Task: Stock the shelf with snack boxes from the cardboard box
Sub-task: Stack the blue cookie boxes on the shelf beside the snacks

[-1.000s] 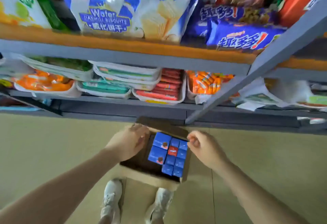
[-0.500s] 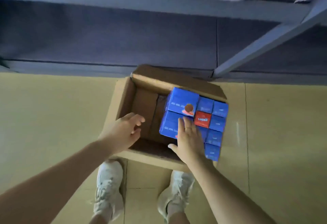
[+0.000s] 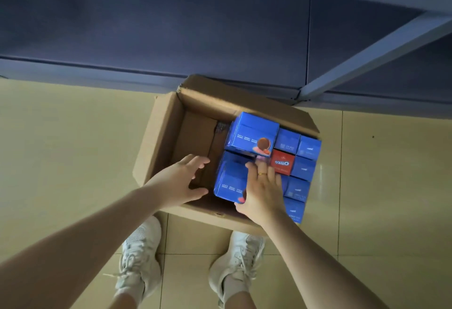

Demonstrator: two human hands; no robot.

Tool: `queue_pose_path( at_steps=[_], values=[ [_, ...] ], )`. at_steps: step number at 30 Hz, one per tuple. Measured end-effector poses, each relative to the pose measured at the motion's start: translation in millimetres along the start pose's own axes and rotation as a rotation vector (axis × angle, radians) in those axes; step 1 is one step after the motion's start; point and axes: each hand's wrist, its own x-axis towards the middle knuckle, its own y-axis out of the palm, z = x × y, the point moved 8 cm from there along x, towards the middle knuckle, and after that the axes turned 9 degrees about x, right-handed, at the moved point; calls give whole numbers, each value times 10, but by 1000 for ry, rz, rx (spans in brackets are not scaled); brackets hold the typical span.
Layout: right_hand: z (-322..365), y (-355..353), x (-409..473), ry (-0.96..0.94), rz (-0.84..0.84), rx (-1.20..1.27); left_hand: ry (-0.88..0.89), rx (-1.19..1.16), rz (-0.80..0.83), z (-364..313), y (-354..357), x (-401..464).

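Note:
An open cardboard box (image 3: 156, 137) stands on the floor in front of the shelf base. Its right half is packed with blue snack boxes; its left half shows bare cardboard. Two larger blue boxes lie flat on top: a far one (image 3: 252, 134) and a near one (image 3: 230, 179). A red Oreo box (image 3: 282, 162) stands among smaller blue boxes (image 3: 303, 168) on the right. My right hand (image 3: 263, 190) rests with straight fingers on the near blue box. My left hand (image 3: 179, 179) hovers open inside the box's left half, close to that box's left side.
The grey shelf base (image 3: 171, 40) runs across the top, with a slanted metal upright (image 3: 374, 52) at the right. Beige floor tiles (image 3: 61, 150) surround the cardboard box. My two white shoes (image 3: 139, 257) stand just behind the box's near wall.
The view has tilted down from the stocked shelves to the box. My right hand has moved onto the near blue box and my left hand has reached into the box's left half.

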Motion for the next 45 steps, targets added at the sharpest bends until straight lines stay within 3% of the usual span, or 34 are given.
queue_pose_path(
  at_steps=[3, 6, 8, 12, 15, 18, 21, 23, 25, 27, 34, 40, 45],
  values=[
    [140, -179, -47, -120, 48, 212, 82, 54, -27, -156, -93, -40],
    [265, -481, -8, -183, 152, 510, 199, 53, -176, -269, -348, -85],
    [250, -609, 121, -213, 174, 529, 163, 11, -231, -213, -489, -103],
    [-109, -704, 595, -46, 6, 392, -60, -30, -300, 121, -595, -111],
    [-189, -415, 783, -32, 125, 123, -219, -299, -342, 419, -598, -149],
    [-162, -343, 810, -50, 6, -27, -322, -729, -376, 611, -537, -210],
    [-100, -406, 810, -27, 13, 56, -365, -1034, -397, 652, -526, -310],
    [-27, -597, 768, -8, 58, 331, -362, -1074, -418, 603, -624, -435],
    [55, -950, 648, 32, 99, 649, -349, -1055, -435, 502, -806, -609],
    [143, -1409, 475, 30, 143, 798, -328, -1016, -439, 324, -1073, -830],
    [484, -3385, -297, -120, 152, 950, -212, -978, -529, -533, -2326, -1973],
    [1097, -5363, -1338, -425, -73, 949, 24, -849, -725, -1704, -3551, -3322],
    [1505, -6670, -2196, -688, -289, 984, 169, -777, -1027, -2411, -4364, -4373]
  ],
)
